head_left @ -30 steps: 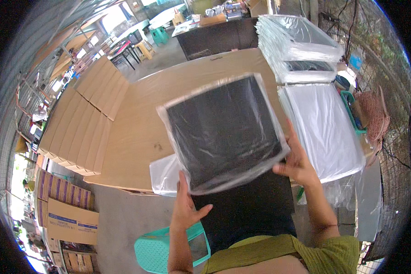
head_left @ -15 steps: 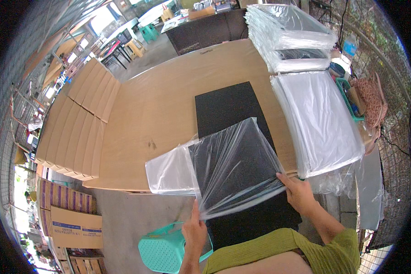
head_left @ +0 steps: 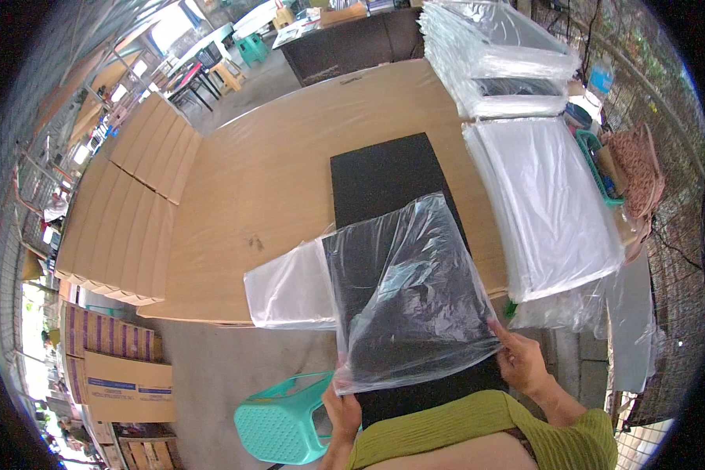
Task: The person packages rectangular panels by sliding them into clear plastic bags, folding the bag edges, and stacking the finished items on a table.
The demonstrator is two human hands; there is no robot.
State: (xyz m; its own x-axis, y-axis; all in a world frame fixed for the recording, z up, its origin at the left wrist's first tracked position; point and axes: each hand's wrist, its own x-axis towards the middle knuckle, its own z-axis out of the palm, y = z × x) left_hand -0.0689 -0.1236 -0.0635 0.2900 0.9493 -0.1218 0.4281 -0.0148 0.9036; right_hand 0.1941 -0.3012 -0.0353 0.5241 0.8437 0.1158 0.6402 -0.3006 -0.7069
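A clear plastic bag (head_left: 415, 290) lies spread over the near end of a long black flat sheet (head_left: 384, 176) on the wooden table (head_left: 274, 180). My left hand (head_left: 339, 405) pinches the bag's near left corner at the table's edge. My right hand (head_left: 521, 362) grips the bag's near right corner. The bag's open end billows up a little. Part of the bag hangs off to the left as a loose flap (head_left: 290, 286).
A stack of clear bags (head_left: 548, 204) lies on the right. A taller pile of bagged sheets (head_left: 497, 55) stands at the far right. Flat cardboard boxes (head_left: 125, 204) line the left side. A turquoise plastic stool (head_left: 282, 419) stands below the table edge.
The black sheet in its bag was held up tilted a second ago. It now lies down on the table, and both hands have dropped to the near corners of the bag.
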